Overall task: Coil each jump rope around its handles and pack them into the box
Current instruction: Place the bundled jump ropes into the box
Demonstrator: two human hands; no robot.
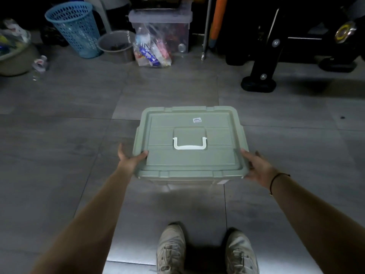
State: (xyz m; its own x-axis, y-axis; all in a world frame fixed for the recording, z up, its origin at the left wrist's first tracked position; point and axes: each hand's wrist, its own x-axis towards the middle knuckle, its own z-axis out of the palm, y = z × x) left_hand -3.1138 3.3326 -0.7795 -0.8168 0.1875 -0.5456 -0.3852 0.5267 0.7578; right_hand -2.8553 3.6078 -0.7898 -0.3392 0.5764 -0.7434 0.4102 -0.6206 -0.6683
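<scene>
A pale green plastic box (189, 161) with its lid on stands on the grey tiled floor in front of me. A white carry handle (190, 145) lies flat in a recess in the lid. My left hand (129, 160) grips the lid's left edge, thumb on top. My right hand (256, 168) holds the right edge, its fingers wrapped around the rim. No jump rope is in view; the box's inside is hidden by the lid.
My two shoes (171, 248) are at the bottom. Along the back stand a blue mesh basket (74, 28), a grey bucket (116, 45), a clear storage bin (161, 26) with a plastic bag, and black exercise equipment (262, 76) at the right.
</scene>
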